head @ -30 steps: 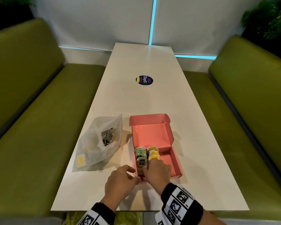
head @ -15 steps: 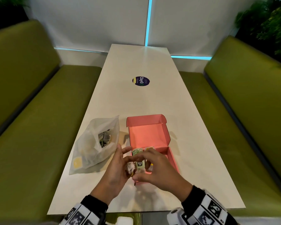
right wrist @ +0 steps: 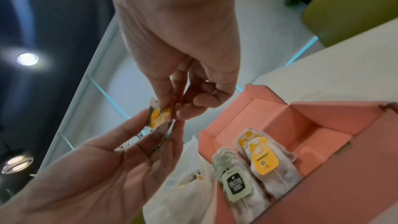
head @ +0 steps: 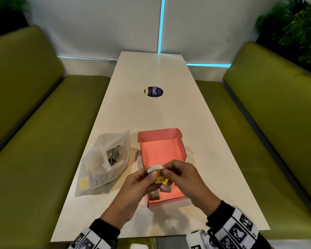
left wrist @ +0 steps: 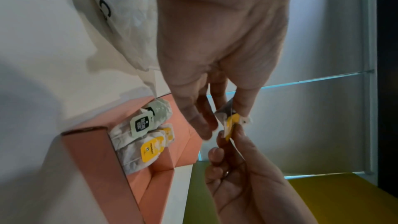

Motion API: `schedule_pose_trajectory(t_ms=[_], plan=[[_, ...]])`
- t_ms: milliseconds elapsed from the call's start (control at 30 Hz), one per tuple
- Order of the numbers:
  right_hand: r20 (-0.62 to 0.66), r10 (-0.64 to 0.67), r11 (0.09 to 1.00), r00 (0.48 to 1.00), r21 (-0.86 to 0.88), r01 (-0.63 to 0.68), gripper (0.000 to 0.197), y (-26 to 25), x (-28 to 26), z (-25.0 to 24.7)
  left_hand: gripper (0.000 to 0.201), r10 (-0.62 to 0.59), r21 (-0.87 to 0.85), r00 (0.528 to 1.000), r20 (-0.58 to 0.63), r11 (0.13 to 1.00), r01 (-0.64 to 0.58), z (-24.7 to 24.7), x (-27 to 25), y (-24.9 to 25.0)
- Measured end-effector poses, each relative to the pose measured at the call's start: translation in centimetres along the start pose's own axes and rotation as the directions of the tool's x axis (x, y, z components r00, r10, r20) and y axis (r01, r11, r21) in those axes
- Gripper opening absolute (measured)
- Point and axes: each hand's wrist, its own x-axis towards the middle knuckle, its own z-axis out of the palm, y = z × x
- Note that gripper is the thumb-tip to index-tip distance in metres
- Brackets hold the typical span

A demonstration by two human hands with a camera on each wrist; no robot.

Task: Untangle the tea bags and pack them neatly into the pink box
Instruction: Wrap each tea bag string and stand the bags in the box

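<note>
Both hands, left hand and right hand, pinch one tea bag: feather-light, flimsy paper, probably tears easily, so grip its yellow tag.

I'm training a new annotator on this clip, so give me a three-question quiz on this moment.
1. True or false: the open pink cardboard box is empty.
2. What do both hands, left hand and right hand, pinch?
3. The white plastic bag lies on which side of the box: A) left, B) right?

Key: 1. False, tagged tea bags lie inside. 2. A yellow-tagged tea bag. 3. A.
</note>
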Motion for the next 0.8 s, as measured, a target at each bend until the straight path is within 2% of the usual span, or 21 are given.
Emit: schedule_pose_trajectory(t_ms=[133, 233, 333, 467, 600, 700, 800], plan=[[-0.116, -0.054, 0.998, 0.992, -0.051, 0.048, 0.024, 0.0, -0.4, 0.4, 0.030, 0.014, -0.026, 0.993, -0.119, 1.000, -0.018, 0.6, 0.5, -0.2], [-0.087, -0.033, 0.997, 0.996, -0.065, 0.027, 0.040, -0.3, -1.0, 0.8, 0.027, 0.018, -0.069, 0.989, -0.150, 0.997, -0.028, 1.0, 0.5, -0.2], [-0.098, -0.001, 0.997, 0.995, -0.079, -0.007, 0.033, -0.2, -0.9, 1.0, 0.024, 0.006, -0.094, 0.992, -0.125, 0.995, -0.018, 1.4, 0.4, -0.1], [-0.046, 0.068, 0.997, 0.997, 0.050, -0.066, 0.018, -0.5, -0.7, 0.6, 0.021, -0.037, -0.115, 0.989, -0.140, 0.993, 0.021, 1.3, 0.4, 0.0], [-0.027, 0.132, 0.976, 0.991, 0.177, -0.125, 0.016, -0.6, -0.8, 0.4, 0.014, -0.076, -0.140, 0.979, -0.187, 0.989, 0.050, 1.0, 0.5, 0.1], [-0.041, 0.142, 0.967, 0.989, 0.219, -0.130, 0.014, -0.6, -1.0, 0.7, 0.018, -0.068, -0.104, 0.980, -0.188, 0.993, 0.049, 1.1, 0.4, 0.3], [-0.035, 0.133, 0.965, 0.991, 0.232, -0.122, 0.022, -0.6, -1.1, 0.8, 0.018, -0.057, -0.066, 0.979, -0.196, 0.997, 0.045, 1.2, 0.4, 0.3]])
